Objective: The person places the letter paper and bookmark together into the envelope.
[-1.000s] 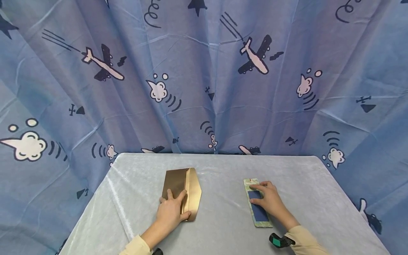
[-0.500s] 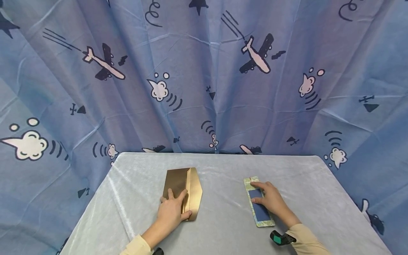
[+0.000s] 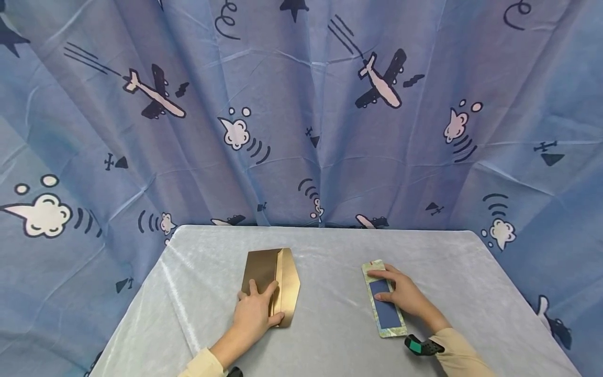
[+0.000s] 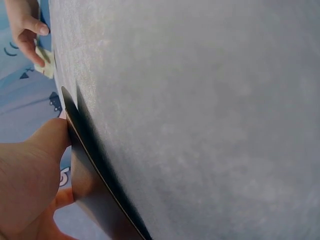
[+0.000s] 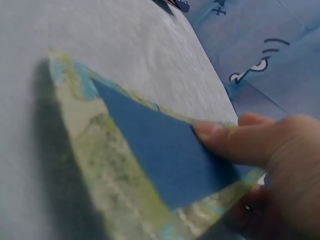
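While the right hand (image 3: 410,298) pinches the green-bordered card (image 3: 387,315) between thumb and fingers, the gold envelope (image 3: 269,266) lies under the left hand (image 3: 253,315), left of the desk's (image 3: 330,293) middle. Left fingers: spread and fairly straight over the envelope, thumb at its flap (image 3: 287,285); not clenched. Relation to note: flap lies toward the desk's right edge, facing the card. Both long axes run roughly near edge to far edge; card's far end leans slightly left. Card sits right of middle, well apart from the envelope, to the left of the right palm. Right wrist view: shadow beside card, so part seems raised; amount unclear. Outward: black wristband (image 3: 424,345), blue curtain (image 3: 292,173) beyond the far edge.
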{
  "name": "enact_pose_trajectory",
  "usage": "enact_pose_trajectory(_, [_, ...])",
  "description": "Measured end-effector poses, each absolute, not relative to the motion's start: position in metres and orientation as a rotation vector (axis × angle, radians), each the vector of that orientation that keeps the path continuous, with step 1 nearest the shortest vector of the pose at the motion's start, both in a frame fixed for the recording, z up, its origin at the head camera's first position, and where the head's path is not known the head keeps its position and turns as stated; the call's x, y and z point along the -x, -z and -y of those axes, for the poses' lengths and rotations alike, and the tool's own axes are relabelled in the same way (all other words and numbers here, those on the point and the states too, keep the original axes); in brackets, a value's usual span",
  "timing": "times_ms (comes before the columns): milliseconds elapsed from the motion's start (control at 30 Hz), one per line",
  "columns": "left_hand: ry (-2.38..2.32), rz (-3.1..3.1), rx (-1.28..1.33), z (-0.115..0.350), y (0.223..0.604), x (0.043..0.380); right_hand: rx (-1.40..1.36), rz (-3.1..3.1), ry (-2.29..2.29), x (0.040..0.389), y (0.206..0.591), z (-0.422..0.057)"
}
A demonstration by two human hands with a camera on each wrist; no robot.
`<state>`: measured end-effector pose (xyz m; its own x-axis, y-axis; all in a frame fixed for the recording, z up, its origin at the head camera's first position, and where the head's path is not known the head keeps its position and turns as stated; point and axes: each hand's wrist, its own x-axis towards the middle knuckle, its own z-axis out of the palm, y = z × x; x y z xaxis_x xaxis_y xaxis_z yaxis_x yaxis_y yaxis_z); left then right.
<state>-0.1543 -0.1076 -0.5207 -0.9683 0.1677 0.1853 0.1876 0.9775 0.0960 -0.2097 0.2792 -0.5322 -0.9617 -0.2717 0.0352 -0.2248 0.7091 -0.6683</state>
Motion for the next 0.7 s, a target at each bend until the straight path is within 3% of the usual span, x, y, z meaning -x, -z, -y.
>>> enact_pose_trajectory(200, [0.154, 2.949, 0.267, 0.1067, 0.52, 0.1539, 0.47, -2.835, 1.13, 0.211, 0.5355, -0.2822])
enact_pose_trajectory(700, [0.131, 2.946, 0.262, 0.1069, 0.5217, 0.1547, 0.305, -2.874, 1.101, 0.2083, 0.5376, -0.2829])
